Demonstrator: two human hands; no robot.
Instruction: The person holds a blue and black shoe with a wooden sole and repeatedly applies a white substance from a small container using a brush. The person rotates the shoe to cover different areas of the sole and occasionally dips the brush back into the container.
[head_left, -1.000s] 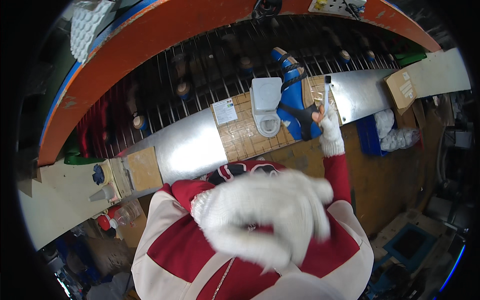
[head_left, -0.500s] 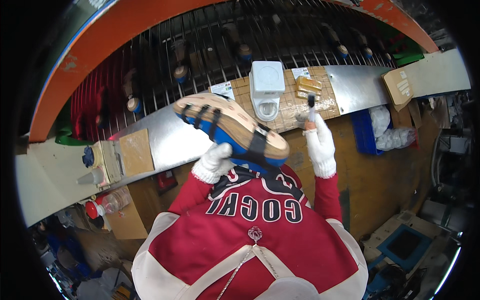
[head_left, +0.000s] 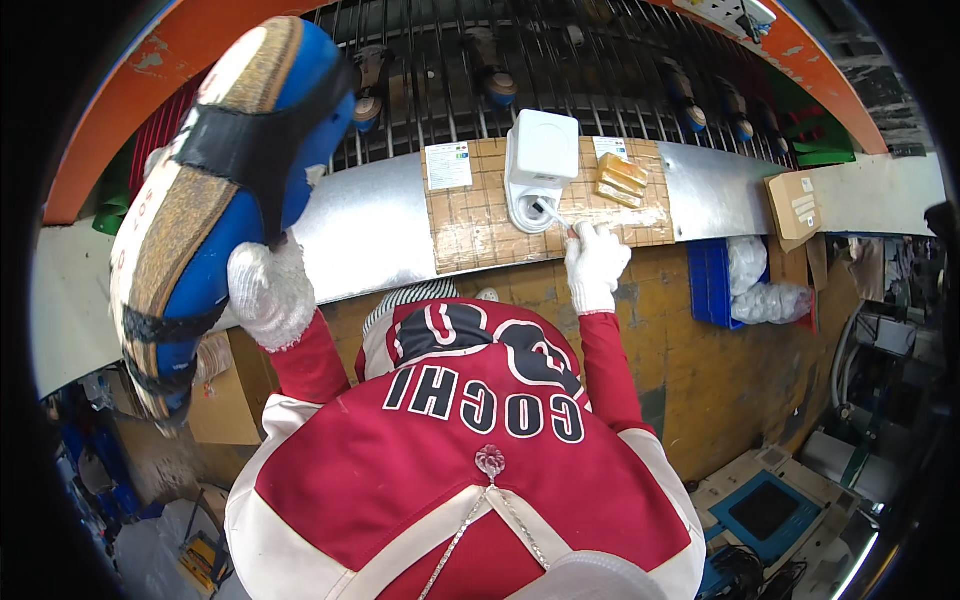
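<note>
The left hand (head_left: 270, 295), at left, has its grip closed on a blue shoe (head_left: 185, 235), long axis slanting from near left to far right, sole turned left. The right hand's (head_left: 597, 262) grip closes round a brush (head_left: 556, 218), tip at a white dispenser (head_left: 543, 148).

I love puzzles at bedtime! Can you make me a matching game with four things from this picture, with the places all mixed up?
1. shoe with black straps
2. brush
3. yellow blocks
4. paper sheet

A. right of the white container
B. held up in the left hand
C. left of the white container
D. held in the right hand

Pairs: 1-B, 2-D, 3-A, 4-C
</note>
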